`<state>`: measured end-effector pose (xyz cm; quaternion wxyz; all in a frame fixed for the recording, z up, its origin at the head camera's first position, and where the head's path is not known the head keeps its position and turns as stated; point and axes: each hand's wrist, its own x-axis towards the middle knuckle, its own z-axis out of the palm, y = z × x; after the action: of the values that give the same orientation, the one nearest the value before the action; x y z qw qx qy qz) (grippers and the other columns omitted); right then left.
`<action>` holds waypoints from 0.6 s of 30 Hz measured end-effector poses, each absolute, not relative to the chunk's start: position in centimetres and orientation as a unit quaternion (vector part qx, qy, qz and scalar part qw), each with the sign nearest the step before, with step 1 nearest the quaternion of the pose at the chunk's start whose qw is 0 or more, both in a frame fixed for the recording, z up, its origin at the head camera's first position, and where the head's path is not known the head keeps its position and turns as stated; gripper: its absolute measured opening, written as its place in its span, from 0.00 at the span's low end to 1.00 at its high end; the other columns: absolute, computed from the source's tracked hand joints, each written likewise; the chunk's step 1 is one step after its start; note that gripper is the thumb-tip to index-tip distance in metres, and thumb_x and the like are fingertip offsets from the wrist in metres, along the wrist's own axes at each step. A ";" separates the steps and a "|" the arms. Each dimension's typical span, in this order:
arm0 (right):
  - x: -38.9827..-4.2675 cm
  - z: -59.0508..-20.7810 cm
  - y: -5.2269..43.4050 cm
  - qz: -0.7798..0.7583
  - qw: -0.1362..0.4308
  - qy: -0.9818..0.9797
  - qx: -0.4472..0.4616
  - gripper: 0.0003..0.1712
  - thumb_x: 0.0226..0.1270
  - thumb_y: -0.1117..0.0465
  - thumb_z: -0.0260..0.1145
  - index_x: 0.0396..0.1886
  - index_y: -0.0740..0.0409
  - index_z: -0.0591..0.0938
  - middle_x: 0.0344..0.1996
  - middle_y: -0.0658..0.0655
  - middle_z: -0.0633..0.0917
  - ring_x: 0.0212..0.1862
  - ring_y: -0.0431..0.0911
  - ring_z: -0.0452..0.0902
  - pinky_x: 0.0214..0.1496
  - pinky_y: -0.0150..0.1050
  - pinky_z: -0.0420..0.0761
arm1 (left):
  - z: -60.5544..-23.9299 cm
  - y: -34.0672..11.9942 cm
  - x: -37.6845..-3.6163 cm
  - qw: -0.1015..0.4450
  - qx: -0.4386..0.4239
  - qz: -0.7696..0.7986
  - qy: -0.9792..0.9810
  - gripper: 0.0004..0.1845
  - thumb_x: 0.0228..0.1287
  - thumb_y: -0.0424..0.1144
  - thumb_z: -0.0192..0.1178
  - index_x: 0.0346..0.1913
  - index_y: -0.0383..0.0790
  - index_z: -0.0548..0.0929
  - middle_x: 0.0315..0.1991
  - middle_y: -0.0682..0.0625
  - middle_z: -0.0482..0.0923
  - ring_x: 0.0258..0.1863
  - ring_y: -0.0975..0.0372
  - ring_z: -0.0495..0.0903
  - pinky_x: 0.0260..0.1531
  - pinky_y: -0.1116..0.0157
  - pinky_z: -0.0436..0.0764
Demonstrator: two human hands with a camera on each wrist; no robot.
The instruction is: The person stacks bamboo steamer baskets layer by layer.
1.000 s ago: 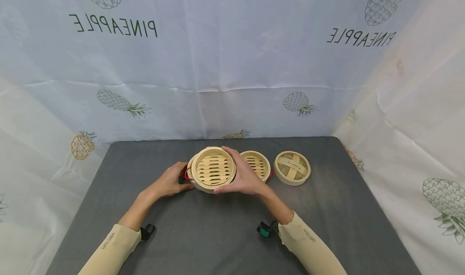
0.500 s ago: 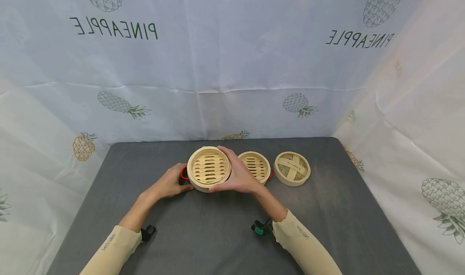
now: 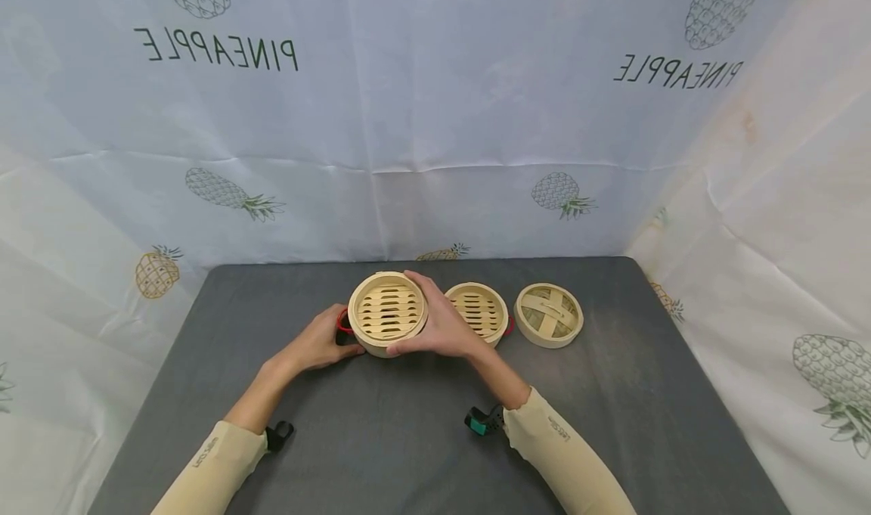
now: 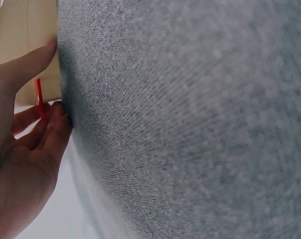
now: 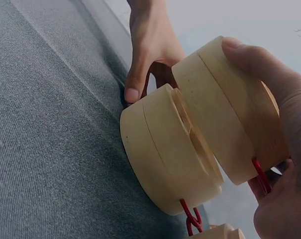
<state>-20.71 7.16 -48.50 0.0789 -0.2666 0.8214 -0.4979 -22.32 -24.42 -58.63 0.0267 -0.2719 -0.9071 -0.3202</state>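
Observation:
My right hand point(image 3: 442, 326) grips a round bamboo steamer basket point(image 3: 388, 311) by its right side. In the right wrist view this upper basket point(image 5: 215, 99) is tilted over a lower steamer basket point(image 5: 162, 152), with a wedge-shaped gap between them. Whether their edges touch at the far side, I cannot tell. The lower basket stands on the table, mostly hidden from the head view. My left hand point(image 3: 320, 341) holds it at its left side. In the left wrist view, the thumb presses its wall point(image 4: 33, 82) and the fingers lie near a red loop point(image 4: 40, 97).
Just right of the right hand, another slatted steamer basket point(image 3: 479, 311) rests on the grey table point(image 3: 381, 432). Farther right lies a woven steamer lid point(image 3: 548, 314). A pineapple-print cloth point(image 3: 408, 122) hangs behind the table's back edge.
My right hand has moved left with the upper basket, bringing it more squarely over the lower one. The left hand stays nearly where it was.

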 end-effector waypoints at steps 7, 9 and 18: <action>-21.4 -48.9 6.6 -0.494 0.072 0.825 -0.264 0.74 0.47 0.49 0.91 0.89 0.35 0.54 0.82 0.55 0.67 0.82 0.55 0.67 0.80 0.63 0.72 | -59.4 -24.8 -23.0 0.011 -0.256 -0.311 -0.915 0.43 0.55 0.54 0.85 0.70 0.41 0.79 0.61 0.43 0.83 0.61 0.49 0.84 0.61 0.43 0.84; -21.5 -48.9 6.5 -0.493 0.070 0.826 -0.264 0.75 0.46 0.49 0.91 0.89 0.37 0.55 0.82 0.55 0.67 0.82 0.55 0.67 0.80 0.63 0.71 | -59.5 -24.8 -23.0 0.010 -0.256 -0.314 -0.914 0.43 0.54 0.53 0.86 0.70 0.42 0.80 0.61 0.44 0.84 0.61 0.50 0.84 0.61 0.44 0.84; -21.9 -49.1 6.0 -0.487 0.062 0.831 -0.263 0.75 0.47 0.47 0.91 0.90 0.38 0.54 0.82 0.56 0.67 0.81 0.56 0.69 0.79 0.63 0.73 | -56.5 -23.8 -21.5 0.018 -0.279 -0.353 -0.893 0.42 0.58 0.46 0.83 0.73 0.39 0.77 0.57 0.41 0.84 0.55 0.50 0.86 0.56 0.48 0.85</action>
<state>-21.92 5.98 -49.05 0.0621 -0.2635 0.8306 -0.4866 -21.51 -23.78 -56.55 0.0184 -0.2788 -0.8929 -0.3531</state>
